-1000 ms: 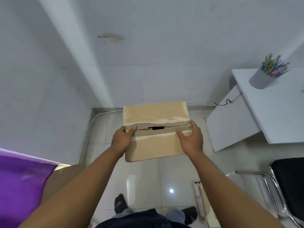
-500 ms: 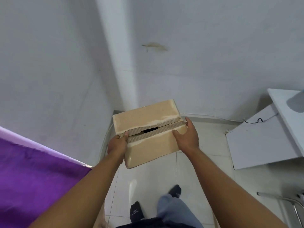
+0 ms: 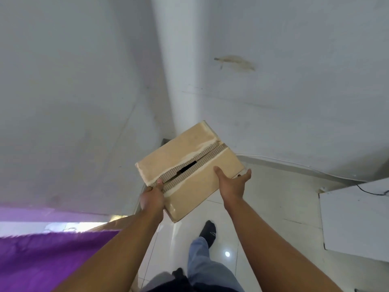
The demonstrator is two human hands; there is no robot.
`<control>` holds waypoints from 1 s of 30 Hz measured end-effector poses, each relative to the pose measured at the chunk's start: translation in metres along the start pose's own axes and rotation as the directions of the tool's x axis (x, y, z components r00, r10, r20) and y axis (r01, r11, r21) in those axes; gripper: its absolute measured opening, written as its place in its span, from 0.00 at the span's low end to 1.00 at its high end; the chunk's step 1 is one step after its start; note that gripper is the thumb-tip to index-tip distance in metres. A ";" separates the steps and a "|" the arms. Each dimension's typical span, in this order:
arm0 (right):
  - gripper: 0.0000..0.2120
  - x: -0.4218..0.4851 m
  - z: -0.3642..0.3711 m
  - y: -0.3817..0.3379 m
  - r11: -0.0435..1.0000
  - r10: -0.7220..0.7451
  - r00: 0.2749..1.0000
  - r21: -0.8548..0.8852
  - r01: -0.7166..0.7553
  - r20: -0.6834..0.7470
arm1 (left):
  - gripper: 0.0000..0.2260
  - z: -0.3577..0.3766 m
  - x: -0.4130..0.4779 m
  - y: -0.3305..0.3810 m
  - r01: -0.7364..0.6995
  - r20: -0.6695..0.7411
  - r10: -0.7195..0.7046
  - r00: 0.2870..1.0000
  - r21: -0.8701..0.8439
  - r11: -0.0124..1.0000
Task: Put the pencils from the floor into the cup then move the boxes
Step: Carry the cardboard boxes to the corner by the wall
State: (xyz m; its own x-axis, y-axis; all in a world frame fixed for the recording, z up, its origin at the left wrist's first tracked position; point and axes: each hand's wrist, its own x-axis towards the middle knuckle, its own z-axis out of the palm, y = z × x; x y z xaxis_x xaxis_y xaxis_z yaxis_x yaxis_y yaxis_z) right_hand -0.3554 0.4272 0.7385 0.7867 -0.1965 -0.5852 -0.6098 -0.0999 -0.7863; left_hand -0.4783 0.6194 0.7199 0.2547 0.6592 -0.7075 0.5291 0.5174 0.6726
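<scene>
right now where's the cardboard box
The cardboard box is mid-frame in the head view, above the tiled floor, left hand gripping its left corner, right hand at its right side.

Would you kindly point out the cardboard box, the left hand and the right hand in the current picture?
cardboard box point(image 3: 179, 157), head view, on its far top flap.
left hand point(image 3: 152, 198), head view, on the back of the hand.
right hand point(image 3: 232, 184), head view, on the back of the hand.
</scene>
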 end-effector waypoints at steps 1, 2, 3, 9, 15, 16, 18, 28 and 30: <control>0.62 0.011 0.012 -0.003 1.000 0.028 0.999 0.000 -0.028 0.021 | 0.14 0.006 0.009 0.005 0.012 -0.013 -0.012 1.000 -0.016 1.000; 0.60 0.021 0.023 -0.005 0.999 0.034 0.999 -0.017 -0.033 0.041 | 0.13 0.010 0.017 0.009 0.017 -0.016 -0.017 1.000 -0.031 0.999; 0.59 0.030 0.034 -0.006 0.999 0.028 0.998 -0.018 -0.027 0.059 | 0.13 0.014 0.024 0.012 0.024 -0.007 -0.024 1.000 -0.047 0.999; 0.55 0.086 0.093 -0.002 0.995 0.058 0.993 -0.082 -0.049 0.107 | 0.13 0.037 0.088 0.016 0.147 -0.034 -0.150 0.988 -0.073 0.986; 0.53 0.163 0.174 0.044 0.985 0.062 0.987 -0.171 -0.036 0.147 | 0.17 0.059 0.196 -0.020 0.317 -0.066 -0.325 0.943 -0.107 0.942; 0.53 0.178 0.187 0.055 0.982 0.062 0.987 -0.184 -0.034 0.148 | 0.17 0.064 0.218 -0.030 0.322 -0.061 -0.331 0.942 -0.118 0.939; 0.53 0.209 0.214 0.082 0.979 0.065 0.986 -0.202 -0.033 0.153 | 0.14 0.074 0.261 -0.050 0.329 -0.058 -0.339 0.939 -0.135 0.935; 0.46 0.378 0.314 0.258 0.974 0.039 0.984 -0.225 0.000 0.172 | 0.11 0.136 0.469 -0.177 0.372 -0.005 -0.379 0.926 -0.183 0.910; 0.46 0.399 0.327 0.284 0.970 0.026 0.986 -0.243 0.015 0.165 | 0.09 0.147 0.499 -0.195 0.376 0.005 -0.382 0.924 -0.197 0.905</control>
State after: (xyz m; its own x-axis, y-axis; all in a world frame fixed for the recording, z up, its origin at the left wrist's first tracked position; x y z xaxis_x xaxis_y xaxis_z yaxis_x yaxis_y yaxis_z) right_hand -0.1834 0.6390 0.2165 0.7756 -0.0349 -0.6303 -0.6029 -0.3366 -0.7233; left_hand -0.3355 0.7670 0.2042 0.0374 0.4083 -0.9121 0.4155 0.8237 0.3857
